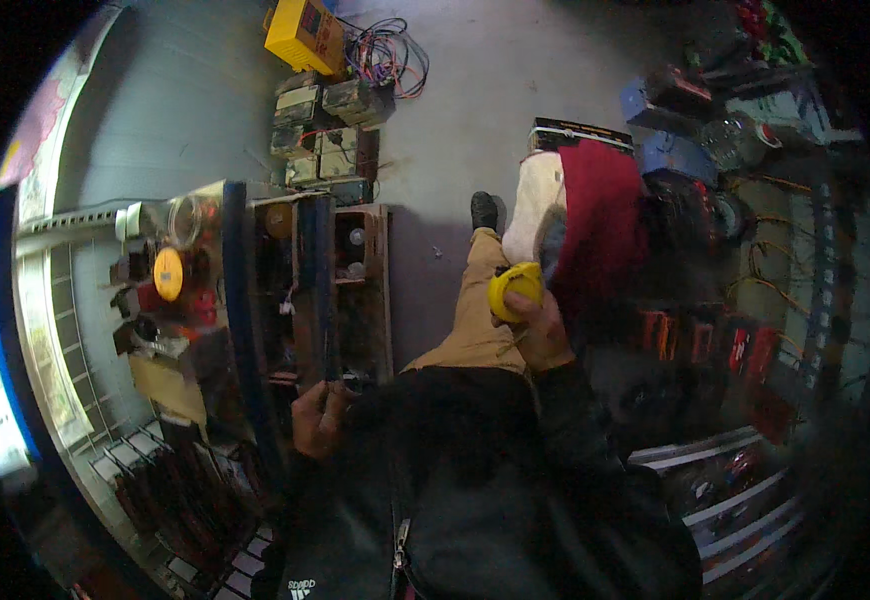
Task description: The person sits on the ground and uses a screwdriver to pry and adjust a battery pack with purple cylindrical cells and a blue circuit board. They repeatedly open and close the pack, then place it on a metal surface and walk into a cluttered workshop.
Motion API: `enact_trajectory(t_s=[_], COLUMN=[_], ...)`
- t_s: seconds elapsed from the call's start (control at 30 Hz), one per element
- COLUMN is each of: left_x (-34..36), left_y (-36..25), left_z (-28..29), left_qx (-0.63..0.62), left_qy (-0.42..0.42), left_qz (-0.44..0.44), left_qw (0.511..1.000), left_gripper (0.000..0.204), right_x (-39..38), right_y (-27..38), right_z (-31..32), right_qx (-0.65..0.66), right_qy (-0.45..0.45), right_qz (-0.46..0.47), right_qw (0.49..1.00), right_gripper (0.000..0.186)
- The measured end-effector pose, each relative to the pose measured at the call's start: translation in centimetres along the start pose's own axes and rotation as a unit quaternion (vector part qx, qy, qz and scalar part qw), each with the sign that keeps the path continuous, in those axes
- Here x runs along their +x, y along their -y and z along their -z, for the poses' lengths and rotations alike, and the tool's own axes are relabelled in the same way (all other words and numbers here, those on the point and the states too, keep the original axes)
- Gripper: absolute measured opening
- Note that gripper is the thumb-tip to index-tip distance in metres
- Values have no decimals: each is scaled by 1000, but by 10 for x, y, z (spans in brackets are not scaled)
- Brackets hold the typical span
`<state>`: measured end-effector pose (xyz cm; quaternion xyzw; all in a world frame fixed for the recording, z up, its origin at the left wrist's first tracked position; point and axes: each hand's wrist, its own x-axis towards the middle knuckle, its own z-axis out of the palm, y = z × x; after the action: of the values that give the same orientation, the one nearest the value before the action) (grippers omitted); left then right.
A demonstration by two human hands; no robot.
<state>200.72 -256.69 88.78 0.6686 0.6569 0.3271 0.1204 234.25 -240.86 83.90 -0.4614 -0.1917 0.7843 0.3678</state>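
My right hand [543, 333] is closed round a rounded yellow case [515, 290] that looks like a tape measure, held above my right thigh. A dark patch shows at its upper edge. To the left, close to my body, my left hand [318, 418] has its fingers bent and pressed together at the lower end of a dark shelf post [323, 290]. What sits between those fingers, if anything, is too dark to make out. Beside that post is an open wooden shelf unit [380, 270] with small items inside.
On the left, a blue-edged rack [240, 300] carries an orange disc [168, 273] and boxes. Ahead are stacked old batteries [320, 150], a yellow machine [305, 37] and coiled cables [390, 55]. A dark red cloth [600, 210] drapes over something on the right, beside shelves of boxes [745, 345].
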Motion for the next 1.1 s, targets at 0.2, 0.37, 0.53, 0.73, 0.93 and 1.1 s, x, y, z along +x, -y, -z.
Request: enact_trajectory(t_s=[0.2, 0.37, 0.53, 0.73, 0.93, 1.1], left_x=[170, 275, 310, 341, 365, 382], left_y=[5, -3, 13, 44, 82, 89], left_z=[-19, -49, -62, -72, -72, -65], left_qx=[-126, -141, -156, -139, -166, -71], left_qy=[219, 252, 255, 248, 182, 174], left_qz=[423, 477, 503, 493, 520, 493], left_qw=[870, 830, 811, 822, 818, 849], left_gripper=[28, 35, 39, 40, 42, 47], right_x=[149, 217, 265, 306, 355, 386], right_y=[86, 143, 173, 181, 177, 212], right_z=[-5, 11, 18, -2, -35, -47], right_qx=[-23, 69, 85, 71, 28, -84], right_qy=[-2, -85, -68, -75, -83, 0], right_qz=[26, 8, -9, -55, -40, -118], right_qw=[999, 994, 994, 993, 995, 989], right_gripper=[44, 36, 39, 40, 43, 41])
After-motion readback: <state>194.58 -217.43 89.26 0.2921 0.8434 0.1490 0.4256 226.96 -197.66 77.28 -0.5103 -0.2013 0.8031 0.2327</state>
